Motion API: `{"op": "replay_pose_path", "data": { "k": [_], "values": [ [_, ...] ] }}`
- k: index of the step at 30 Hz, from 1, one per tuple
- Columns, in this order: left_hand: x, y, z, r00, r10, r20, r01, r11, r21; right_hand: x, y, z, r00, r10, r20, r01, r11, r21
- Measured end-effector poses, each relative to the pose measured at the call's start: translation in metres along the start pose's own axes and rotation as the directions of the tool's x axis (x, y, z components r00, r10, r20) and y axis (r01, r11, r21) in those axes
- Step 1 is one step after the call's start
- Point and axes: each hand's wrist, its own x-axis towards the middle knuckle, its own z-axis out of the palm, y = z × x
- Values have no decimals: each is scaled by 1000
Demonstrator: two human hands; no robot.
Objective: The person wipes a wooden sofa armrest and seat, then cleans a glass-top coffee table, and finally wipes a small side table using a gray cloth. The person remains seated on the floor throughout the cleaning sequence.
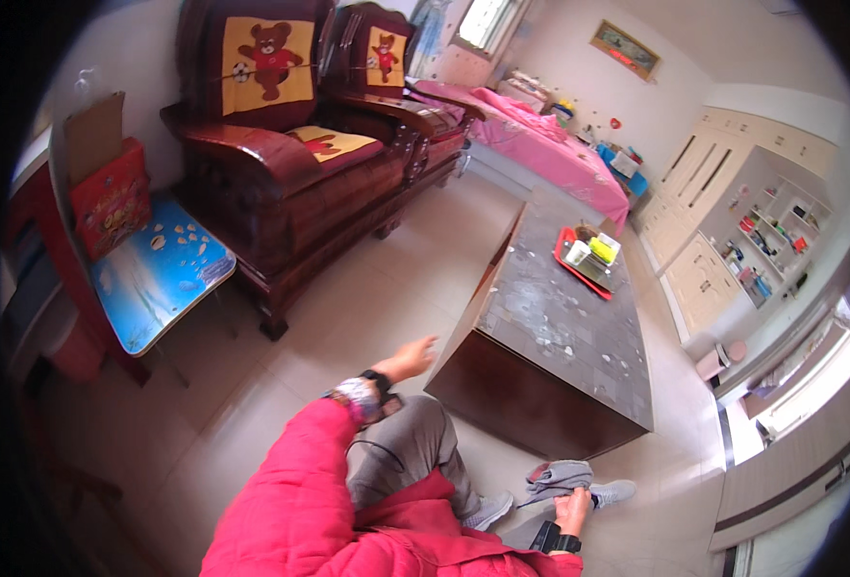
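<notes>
My left hand (407, 360) reaches forward over the tiled floor, near the close corner of the low coffee table (540, 412). Its fingers look loosely extended, with nothing visible in them. Lower down on the right, my right hand (573, 509) grips a bunched grey cloth (563, 479) with a reddish patch. The cloth hangs beside the near end of the table, above my grey shoe (616, 493). Both wrists wear black straps.
On the tabletop lies a red tray (568, 265) holding a white cup (577, 252) and a yellow-green box (602, 250). Left stand a dark wooden armchair (331, 209) and a blue folding table (158, 274). Behind are a pink-covered bed (533, 155) and a cream cabinet (713, 155).
</notes>
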Motion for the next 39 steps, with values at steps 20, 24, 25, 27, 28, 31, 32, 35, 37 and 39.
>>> {"op": "replay_pose_path", "data": {
  "k": [20, 24, 25, 27, 28, 31, 32, 35, 37, 39],
  "values": [
    [-243, -80, -144, 761, -648, 31, 640, 742, -199, -32, -66, 83, 930, -314, 190, 213, 883, 418],
    [-216, -36, -135, 804, -578, 140, 594, 783, -182, -32, -62, 85, 934, -291, 208, 167, 870, 464],
    [-209, -27, -133, 815, -561, 146, 580, 793, -185, -31, -59, 85, 946, -263, 191, 147, 869, 472],
    [-195, -11, -129, 841, -515, 166, 540, 822, -184, -29, -53, 83, 945, -282, 167, 166, 852, 497],
    [-188, -4, -127, 850, -493, 184, 520, 841, -151, -29, -49, 82, 945, -289, 154, 175, 844, 508],
    [-175, 14, -116, 867, -453, 209, 483, 866, -127, -32, -42, 79, 955, -264, 132, 157, 834, 529],
    [-173, 19, -112, 858, -457, 234, 492, 862, -120, -34, -40, 79, 954, -270, 130, 162, 831, 532],
    [-170, 30, -103, 855, -428, 292, 470, 878, -87, -36, -39, 82, 952, -268, 147, 136, 802, 581],
    [-173, 35, -103, 838, -436, 328, 478, 876, -58, -34, -41, 87, 949, -266, 172, 115, 796, 594],
    [-178, 38, -108, 830, -460, 317, 500, 865, -54, -29, -43, 94, 932, -291, 218, 111, 799, 591]
  ]
}}
